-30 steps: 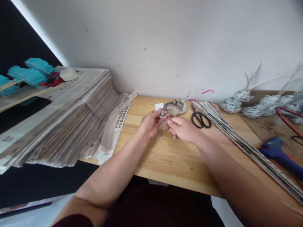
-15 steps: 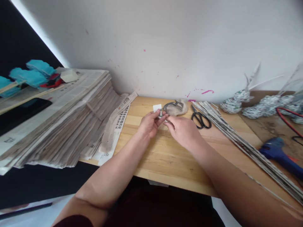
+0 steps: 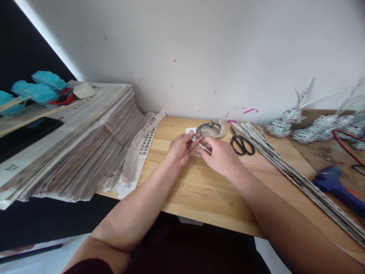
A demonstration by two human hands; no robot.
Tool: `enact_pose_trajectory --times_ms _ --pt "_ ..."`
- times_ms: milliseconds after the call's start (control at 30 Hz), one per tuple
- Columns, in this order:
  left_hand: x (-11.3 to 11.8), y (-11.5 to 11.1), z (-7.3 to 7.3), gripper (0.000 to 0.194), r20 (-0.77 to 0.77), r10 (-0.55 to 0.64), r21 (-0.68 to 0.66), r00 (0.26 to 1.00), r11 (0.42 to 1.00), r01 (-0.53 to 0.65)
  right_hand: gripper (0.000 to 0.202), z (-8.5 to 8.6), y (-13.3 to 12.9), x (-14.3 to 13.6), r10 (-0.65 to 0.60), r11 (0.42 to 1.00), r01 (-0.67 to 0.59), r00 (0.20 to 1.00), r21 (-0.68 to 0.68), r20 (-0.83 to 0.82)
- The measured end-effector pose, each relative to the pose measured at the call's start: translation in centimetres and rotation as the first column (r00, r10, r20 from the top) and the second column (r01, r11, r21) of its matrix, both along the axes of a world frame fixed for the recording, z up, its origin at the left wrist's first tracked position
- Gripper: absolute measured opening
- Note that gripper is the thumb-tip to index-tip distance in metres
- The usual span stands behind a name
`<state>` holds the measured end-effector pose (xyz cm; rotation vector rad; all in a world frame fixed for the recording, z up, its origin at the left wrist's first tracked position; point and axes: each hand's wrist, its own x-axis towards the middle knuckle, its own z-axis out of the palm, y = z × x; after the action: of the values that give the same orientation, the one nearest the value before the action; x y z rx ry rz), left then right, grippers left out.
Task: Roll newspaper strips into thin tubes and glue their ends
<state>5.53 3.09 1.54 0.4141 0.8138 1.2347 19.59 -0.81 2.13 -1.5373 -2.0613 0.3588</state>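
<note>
Over the middle of the table, my left hand (image 3: 180, 149) is closed in a pinch on a thin rolled paper strip (image 3: 205, 148). My right hand (image 3: 221, 154) meets it from the right, its thumb and fingers closed round the same strip. The strip runs from the left fingertips into the right palm; much of it is hidden by the fingers. A small white square of paper (image 3: 191, 131) shows just behind the left fingertips. Behind both hands lies a beige cloth pad (image 3: 219, 130) with a dark curved tool on it. Black-handled scissors (image 3: 242, 145) rest right of my right hand.
A tall newspaper stack (image 3: 94, 133) fills the left side, with a phone (image 3: 32, 131) on top. Long rolled paper sticks (image 3: 288, 173) lie diagonally at the right. Past them are a blue glue gun (image 3: 338, 188) and woven paper shapes (image 3: 281, 123) by the wall.
My right fingers have shifted slightly, and more of the paper strip shows between the hands. A thin strand's end below my right forearm has slid toward the lower right. My left hand has hardly moved.
</note>
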Motion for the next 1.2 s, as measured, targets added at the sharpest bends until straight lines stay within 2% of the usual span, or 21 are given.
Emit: enact_pose_trajectory --times_ms 100,233,433,567,667,733,867,1033,1067,1133,1200 --pt "0.0 0.1 0.0 0.009 0.000 -0.004 -0.012 1.000 1.000 0.004 0.018 0.0 -0.2 -0.2 -0.008 0.996 -0.002 0.993 0.089 0.116" --pt "-0.1 0.1 0.1 0.008 0.005 -0.026 0.003 1.000 1.000 0.026 0.027 0.2 -0.1 -0.1 -0.024 0.999 0.020 0.993 0.032 0.114" --pt "-0.2 -0.2 0.2 0.008 0.001 -0.068 0.012 0.998 0.998 0.068 0.032 0.5 0.2 0.1 -0.003 0.975 -0.029 0.990 -0.220 -0.144" --pt "-0.3 -0.2 0.1 0.009 0.013 -0.100 0.049 0.995 0.994 0.099 0.035 0.3 0.6 0.5 -0.064 0.899 -0.103 0.930 -0.425 -0.361" --pt "-0.3 -0.1 0.0 0.004 0.014 -0.132 0.067 0.991 0.989 0.131 0.033 0.3 0.8 0.7 -0.152 0.841 -0.146 0.860 -0.521 -0.487" --pt "-0.2 -0.2 -0.2 0.005 0.018 -0.147 0.078 0.989 0.986 0.145 0.032 0.5 0.9 0.8 -0.199 0.817 -0.155 0.828 -0.555 -0.524" --pt "-0.2 -0.3 -0.2 0.010 0.038 -0.140 0.095 0.989 0.986 0.136 0.032 0.7 0.9 0.8 -0.215 0.817 -0.148 0.819 -0.557 -0.533" --pt "0.0 -0.4 0.1 0.012 0.076 -0.161 0.082 0.984 0.985 0.154 0.033 0.5 1.0 1.0 -0.256 0.762 -0.233 0.749 -0.604 -0.611" --pt "0.0 -0.5 0.1 0.013 0.077 -0.157 0.082 0.985 0.985 0.151 0.033 0.4 1.0 1.0 -0.240 0.771 -0.222 0.767 -0.597 -0.595" --pt "0.0 -0.4 0.0 0.013 0.067 -0.134 0.079 0.989 0.989 0.129 0.035 0.5 0.8 1.0 -0.153 0.853 -0.131 0.862 -0.505 -0.483" --pt "0.0 -0.3 -0.1 0.012 0.048 -0.106 0.072 0.993 0.992 0.102 0.031 0.6 0.5 0.8 -0.056 0.963 -0.013 0.966 -0.267 -0.250"
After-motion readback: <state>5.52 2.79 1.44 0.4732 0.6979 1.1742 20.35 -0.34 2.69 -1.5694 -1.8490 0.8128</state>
